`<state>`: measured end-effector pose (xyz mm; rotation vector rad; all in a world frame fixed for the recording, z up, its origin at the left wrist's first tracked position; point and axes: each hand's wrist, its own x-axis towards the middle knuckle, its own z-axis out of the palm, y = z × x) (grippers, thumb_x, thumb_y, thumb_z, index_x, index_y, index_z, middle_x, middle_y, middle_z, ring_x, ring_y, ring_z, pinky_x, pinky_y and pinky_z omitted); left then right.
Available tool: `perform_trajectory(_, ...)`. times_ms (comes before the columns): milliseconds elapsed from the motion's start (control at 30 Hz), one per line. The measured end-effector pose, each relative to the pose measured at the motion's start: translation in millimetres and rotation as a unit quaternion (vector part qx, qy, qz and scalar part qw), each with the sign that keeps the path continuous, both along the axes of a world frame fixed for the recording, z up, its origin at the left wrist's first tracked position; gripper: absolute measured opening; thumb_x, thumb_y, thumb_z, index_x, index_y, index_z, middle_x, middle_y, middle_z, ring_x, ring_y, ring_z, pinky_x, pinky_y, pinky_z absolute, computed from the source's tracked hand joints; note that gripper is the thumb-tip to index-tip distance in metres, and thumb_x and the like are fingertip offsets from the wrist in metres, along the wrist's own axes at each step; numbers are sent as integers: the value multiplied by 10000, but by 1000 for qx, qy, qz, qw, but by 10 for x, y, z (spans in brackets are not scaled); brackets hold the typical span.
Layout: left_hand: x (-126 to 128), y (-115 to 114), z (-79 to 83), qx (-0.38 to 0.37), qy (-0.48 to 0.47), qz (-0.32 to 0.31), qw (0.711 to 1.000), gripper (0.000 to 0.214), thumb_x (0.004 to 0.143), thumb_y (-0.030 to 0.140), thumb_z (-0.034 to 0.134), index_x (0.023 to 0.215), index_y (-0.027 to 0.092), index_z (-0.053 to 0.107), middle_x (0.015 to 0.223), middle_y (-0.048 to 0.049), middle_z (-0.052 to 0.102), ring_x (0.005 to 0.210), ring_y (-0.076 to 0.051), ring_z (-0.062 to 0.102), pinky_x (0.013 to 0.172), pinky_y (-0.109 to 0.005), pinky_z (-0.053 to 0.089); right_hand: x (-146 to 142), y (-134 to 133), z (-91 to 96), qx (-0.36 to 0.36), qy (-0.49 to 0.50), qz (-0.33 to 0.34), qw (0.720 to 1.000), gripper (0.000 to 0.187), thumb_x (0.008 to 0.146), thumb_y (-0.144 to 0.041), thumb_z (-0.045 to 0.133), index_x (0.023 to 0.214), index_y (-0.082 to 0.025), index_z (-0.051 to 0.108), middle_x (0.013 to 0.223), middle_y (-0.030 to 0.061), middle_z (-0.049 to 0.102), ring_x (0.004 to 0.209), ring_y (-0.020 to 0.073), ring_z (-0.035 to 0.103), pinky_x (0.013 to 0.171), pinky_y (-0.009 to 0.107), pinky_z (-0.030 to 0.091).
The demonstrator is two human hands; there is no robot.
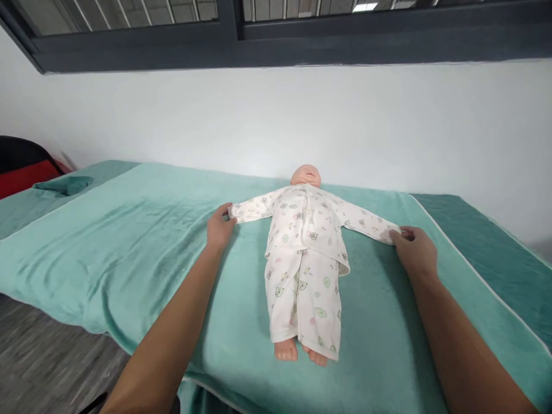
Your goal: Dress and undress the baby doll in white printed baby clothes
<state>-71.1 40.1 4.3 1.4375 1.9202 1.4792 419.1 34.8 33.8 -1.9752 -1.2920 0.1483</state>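
Note:
A baby doll [304, 253] lies on its back on a teal blanket [142, 259], arms spread wide, bare feet toward me. It wears white printed pyjamas. My left hand [219, 227] pinches the cuff of the doll's sleeve on the left side. My right hand [414, 248] grips the end of the other sleeve on the right. Both of my forearms reach in from the bottom of the view.
The blanket covers a bed that runs against a white wall [276, 121] under a dark window frame [276, 40]. A darker green sheet [487, 247] shows at the right edge. A red and black object [21, 167] stands at far left. Grey floor [47, 368] lies lower left.

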Motion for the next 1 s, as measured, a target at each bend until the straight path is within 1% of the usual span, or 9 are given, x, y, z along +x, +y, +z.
perform_trajectory(100, 19, 14, 13, 33, -18, 4, 999, 521, 706, 155, 623, 1220, 208, 685, 1154, -83, 742, 1092, -242, 671, 1011, -381, 489, -60, 5, 5, 17, 41, 6, 999, 442, 817, -358, 645, 1194, -128, 666, 1027, 157, 704, 827, 222, 628, 794, 356, 483)
perform_trajectory(233, 39, 49, 31, 56, -100, -48, 992, 436, 693, 186, 651, 1124, 197, 716, 1108, -77, 754, 1063, -239, 684, 994, -384, 511, -111, 42, -11, 49, 124, 26, 991, 473, 774, -268, 660, 1232, -150, 657, 1100, 138, 710, 779, 186, 633, 728, 316, 488)
perform_trajectory(367, 45, 96, 25, 53, -189, -71, 978, 474, 642, 171, 702, 1116, 174, 710, 1163, -111, 743, 1055, -256, 700, 1002, -422, 519, -118, 67, -12, 28, 83, 20, 996, 462, 757, -230, 643, 1214, -168, 680, 1113, 122, 716, 790, 188, 629, 775, 336, 490)
perform_trajectory(467, 38, 118, 22, 47, -232, -102, 966, 565, 615, 110, 702, 1176, 179, 695, 1243, -122, 720, 1134, -278, 685, 1057, -458, 495, -112, 72, -5, 18, 71, 25, 997, 462, 764, -227, 615, 1218, -175, 680, 1118, 122, 715, 789, 194, 619, 811, 356, 484)
perform_trajectory(533, 30, 126, 26, 68, -265, -102, 956, 630, 609, 61, 677, 1228, 183, 677, 1298, -119, 697, 1205, -291, 657, 1092, -473, 477, -112, 72, -1, 17, 65, 27, 997, 463, 752, -217, 607, 1206, -177, 685, 1116, 118, 712, 787, 200, 607, 831, 371, 479)
perform_trajectory(633, 11, 131, 29, 122, -299, -88, 942, 722, 607, 1, 634, 1301, 203, 644, 1380, -86, 653, 1322, -276, 582, 1166, -453, 420, -119, 65, 1, 31, 64, 28, 997, 471, 741, -215, 600, 1202, -169, 685, 1119, 117, 704, 781, 197, 589, 827, 361, 470)
perform_trajectory(733, -16, 137, 12, 154, -322, -94, 929, 770, 614, -20, 639, 1344, 225, 622, 1423, -56, 622, 1371, -269, 537, 1201, -434, 384, -128, 54, -4, 55, 74, 31, 995, 503, 752, -210, 573, 1242, -158, 670, 1093, 112, 699, 744, 177, 560, 782, 331, 461)
perform_trajectory(867, -49, 154, -16, 161, -355, -99, 916, 777, 625, -3, 681, 1364, 228, 610, 1425, -54, 620, 1384, -285, 521, 1210, -446, 371, -132, 50, -14, 71, 61, 19, 995, 561, 744, -191, 558, 1299, -155, 638, 1037, 90, 669, 733, 165, 512, 793, 328, 452)
perform_trajectory(1000, -61, 162, -6, 158, -383, -107, 904, 786, 621, 1, 697, 1371, 217, 600, 1435, -63, 611, 1384, -280, 521, 1208, -438, 375, -138, 50, -9, 64, 61, 31, 996, 617, 739, -219, 587, 1353, -166, 594, 1125, 96, 659, 781, 176, 537, 835, 342, 458)
